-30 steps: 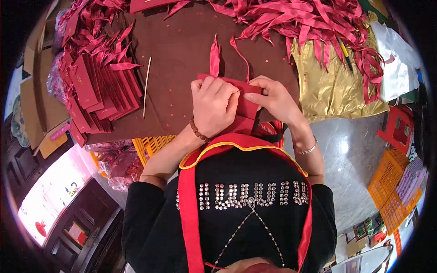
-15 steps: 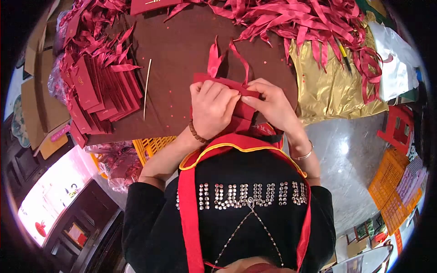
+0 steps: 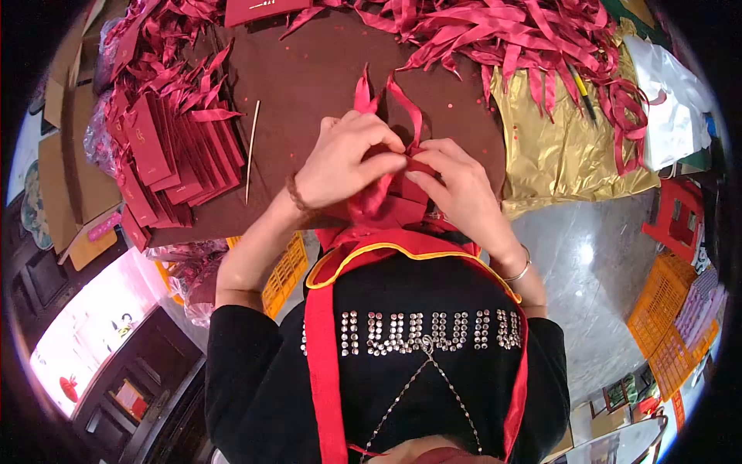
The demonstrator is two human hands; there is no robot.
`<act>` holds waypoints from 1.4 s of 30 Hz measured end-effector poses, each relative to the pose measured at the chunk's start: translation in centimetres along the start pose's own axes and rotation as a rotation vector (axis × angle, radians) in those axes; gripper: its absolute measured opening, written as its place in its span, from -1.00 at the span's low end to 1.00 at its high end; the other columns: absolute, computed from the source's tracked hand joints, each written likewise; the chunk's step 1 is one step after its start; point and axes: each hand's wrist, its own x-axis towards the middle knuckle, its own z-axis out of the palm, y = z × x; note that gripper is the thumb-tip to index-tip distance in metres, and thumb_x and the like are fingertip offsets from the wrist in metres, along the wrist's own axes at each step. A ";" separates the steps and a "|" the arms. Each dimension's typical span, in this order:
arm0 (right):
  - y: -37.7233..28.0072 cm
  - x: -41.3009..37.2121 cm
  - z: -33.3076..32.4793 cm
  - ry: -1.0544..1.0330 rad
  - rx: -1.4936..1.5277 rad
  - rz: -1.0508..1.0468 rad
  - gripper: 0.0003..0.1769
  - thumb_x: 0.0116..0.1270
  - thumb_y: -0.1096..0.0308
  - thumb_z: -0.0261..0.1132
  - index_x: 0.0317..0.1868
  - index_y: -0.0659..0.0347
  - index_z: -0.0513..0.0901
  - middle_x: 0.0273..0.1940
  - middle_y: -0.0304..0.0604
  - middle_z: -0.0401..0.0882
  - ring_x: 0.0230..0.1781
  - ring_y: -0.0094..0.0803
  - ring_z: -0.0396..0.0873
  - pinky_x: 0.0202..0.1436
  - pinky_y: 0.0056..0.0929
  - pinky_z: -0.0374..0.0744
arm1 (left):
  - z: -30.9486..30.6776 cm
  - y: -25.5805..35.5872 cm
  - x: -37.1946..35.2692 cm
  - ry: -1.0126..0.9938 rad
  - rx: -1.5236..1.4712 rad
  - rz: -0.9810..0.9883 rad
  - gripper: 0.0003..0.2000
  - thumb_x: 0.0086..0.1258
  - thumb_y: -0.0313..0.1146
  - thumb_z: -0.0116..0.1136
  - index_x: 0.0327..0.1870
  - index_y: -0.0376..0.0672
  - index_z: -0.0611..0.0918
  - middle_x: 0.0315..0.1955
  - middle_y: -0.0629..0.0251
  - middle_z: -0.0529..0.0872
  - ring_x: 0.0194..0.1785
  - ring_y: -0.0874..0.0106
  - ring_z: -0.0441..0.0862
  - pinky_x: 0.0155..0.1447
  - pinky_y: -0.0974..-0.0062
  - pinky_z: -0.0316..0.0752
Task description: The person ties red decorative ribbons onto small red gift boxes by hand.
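Observation:
At the near edge of the table, my left hand (image 3: 348, 158) is closed, with thumb and finger pinching dark red ribbon (image 3: 407, 106). My right hand (image 3: 456, 182) pinches the ribbon too, close beside the left fingertips. Two ribbon ends stand up beyond my hands. Below my fingers is a dark red card piece (image 3: 413, 189), partly covered by the hands. Exactly how the ribbon joins the card is hidden.
A stack of red cards with ribbons (image 3: 185, 147) lies at left, beside a thin pale stick (image 3: 252, 151). Heaped red ribbons (image 3: 525, 35) fill the far right, over gold sheeting (image 3: 556, 155) with a yellow-black pen (image 3: 581, 89). Orange crates (image 3: 282, 271) stand below the table.
My left hand has turned and lifted from its fist over the card, moving slightly left and away. It now pinches ribbon. The right hand stays nearly in place, and the card sits lower.

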 end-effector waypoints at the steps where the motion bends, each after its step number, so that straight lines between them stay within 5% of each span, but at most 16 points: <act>1: -0.1 0.0 0.1 0.028 -0.037 0.001 -0.77 0.21 0.41 0.31 -0.15 0.34 0.61 -0.10 -0.03 0.56 -0.17 -0.13 0.58 -0.12 -0.33 0.55 | -0.2 -0.7 0.5 -0.017 -0.081 0.017 -0.88 0.23 -0.34 0.24 -0.31 -0.17 0.66 -0.37 0.28 0.65 -0.23 0.32 0.59 -0.10 0.40 0.40; 3: -0.4 0.0 0.5 0.055 -0.072 -0.002 -0.77 0.20 0.41 0.32 -0.15 0.33 0.60 -0.10 -0.03 0.55 -0.17 -0.09 0.58 -0.11 -0.30 0.55 | -0.8 -0.8 1.3 -0.020 -0.192 -0.022 -0.86 0.27 -0.37 0.19 -0.31 -0.27 0.66 -0.44 0.22 0.67 -0.32 0.33 0.62 -0.20 0.46 0.48; 5: -0.7 0.1 0.9 0.053 -0.048 0.009 -0.79 0.20 0.41 0.32 -0.17 0.31 0.60 -0.10 -0.03 0.54 -0.15 -0.07 0.58 -0.11 -0.27 0.56 | -1.4 -0.7 2.1 -0.282 -0.207 -0.148 -0.82 0.30 -0.36 0.17 -0.28 -0.32 0.65 -0.45 0.19 0.66 -0.32 0.40 0.62 -0.20 0.50 0.46; 10: -0.5 0.1 1.5 0.073 -0.079 -0.006 -0.81 0.21 0.41 0.31 -0.18 0.29 0.59 -0.10 -0.04 0.53 -0.16 -0.06 0.58 -0.12 -0.27 0.57 | -2.1 -1.9 4.7 -0.684 -0.267 -0.365 -0.76 0.29 -0.27 0.16 -0.33 -0.33 0.65 -0.63 0.44 0.55 -0.46 0.67 0.40 -0.34 0.56 0.35; 17: -0.8 0.0 1.4 0.065 -0.099 -0.011 -0.81 0.20 0.41 0.31 -0.18 0.28 0.60 -0.09 -0.02 0.53 -0.19 -0.03 0.59 -0.14 -0.25 0.58 | -1.9 -2.5 6.2 -0.872 -0.248 -0.225 -0.76 0.11 -0.27 0.16 -0.44 -0.31 0.68 -0.66 0.42 0.55 -0.50 0.64 0.40 -0.37 0.58 0.29; 23: -0.2 0.1 1.7 0.105 -0.095 -0.037 -0.80 0.19 0.41 0.33 -0.19 0.32 0.59 -0.10 -0.01 0.53 -0.21 -0.07 0.59 -0.19 -0.29 0.58 | -0.7 -3.3 5.6 -0.804 -0.554 -0.276 -0.77 0.09 -0.30 0.15 -0.51 -0.33 0.65 -0.67 0.40 0.54 -0.49 0.63 0.41 -0.38 0.53 0.29; 27: 0.9 0.5 1.5 0.056 0.004 0.063 -0.79 0.17 0.42 0.34 -0.21 0.34 0.59 -0.12 -0.03 0.53 -0.20 -0.14 0.57 -0.19 -0.35 0.55 | 1.1 -3.7 4.9 -0.623 -0.314 -0.435 -0.85 0.07 -0.35 0.13 -0.56 -0.24 0.62 -0.62 0.26 0.63 -0.52 0.49 0.52 -0.42 0.36 0.36; 29: 2.2 0.7 1.6 0.042 0.053 0.010 -0.79 0.15 0.42 0.36 -0.24 0.36 0.60 -0.15 -0.06 0.52 -0.17 -0.23 0.55 -0.15 -0.42 0.51 | 1.3 -3.8 4.4 -0.449 -0.085 0.050 -0.86 0.08 -0.33 0.09 -0.56 -0.16 0.63 -0.59 0.19 0.64 -0.51 0.27 0.57 -0.42 0.26 0.39; 30: 2.2 0.9 1.5 0.005 0.159 0.120 -0.79 0.14 0.41 0.37 -0.26 0.36 0.61 -0.15 -0.08 0.53 -0.12 -0.30 0.53 -0.10 -0.43 0.48 | 1.1 -2.8 4.3 -0.453 -0.052 -0.110 -0.87 0.09 -0.32 0.06 -0.53 -0.10 0.64 -0.54 0.14 0.64 -0.48 0.13 0.58 -0.38 0.21 0.43; 33: 3.2 1.1 1.5 -0.052 0.182 0.105 -0.80 0.16 0.40 0.37 -0.26 0.36 0.62 -0.17 -0.11 0.53 -0.15 -0.35 0.53 -0.10 -0.46 0.47 | 1.9 -3.4 4.2 -0.265 -0.175 -0.170 -0.84 0.11 -0.28 0.07 -0.54 -0.10 0.65 -0.56 0.14 0.64 -0.48 0.15 0.59 -0.38 0.22 0.44; 34: 2.9 1.2 1.6 -0.054 0.209 0.051 -0.80 0.17 0.40 0.36 -0.26 0.35 0.62 -0.20 -0.14 0.53 -0.17 -0.38 0.52 -0.11 -0.47 0.47 | 1.7 -3.8 5.3 -0.208 -0.177 -0.314 -0.81 0.12 -0.23 0.11 -0.53 -0.11 0.67 -0.62 0.17 0.63 -0.49 0.26 0.59 -0.36 0.32 0.44; 35: 2.6 1.2 1.6 -0.056 0.208 0.051 -0.80 0.17 0.40 0.36 -0.26 0.35 0.62 -0.20 -0.14 0.53 -0.17 -0.38 0.52 -0.11 -0.47 0.47 | 1.9 -3.8 5.8 -0.115 -0.485 -0.558 -0.82 0.17 -0.37 0.16 -0.52 -0.31 0.65 -0.59 0.44 0.60 -0.47 0.63 0.45 -0.38 0.58 0.32; 40: 1.5 1.6 1.3 -0.126 0.240 0.154 -0.81 0.18 0.40 0.36 -0.25 0.34 0.63 -0.26 -0.18 0.52 -0.24 -0.46 0.50 -0.18 -0.50 0.45 | 0.3 -2.7 8.3 -0.040 -0.649 -0.319 -0.84 0.30 -0.39 0.11 -0.35 -0.30 0.67 -0.43 0.35 0.67 -0.29 0.61 0.56 -0.13 0.64 0.44; 42: 1.5 1.6 1.2 -0.131 0.233 0.146 -0.81 0.18 0.40 0.36 -0.25 0.35 0.63 -0.27 -0.18 0.52 -0.25 -0.46 0.49 -0.20 -0.51 0.44 | 0.0 -2.2 9.1 0.041 -0.708 -0.234 -0.83 0.27 -0.36 0.14 -0.38 -0.27 0.69 -0.48 0.39 0.67 -0.35 0.64 0.52 -0.22 0.63 0.40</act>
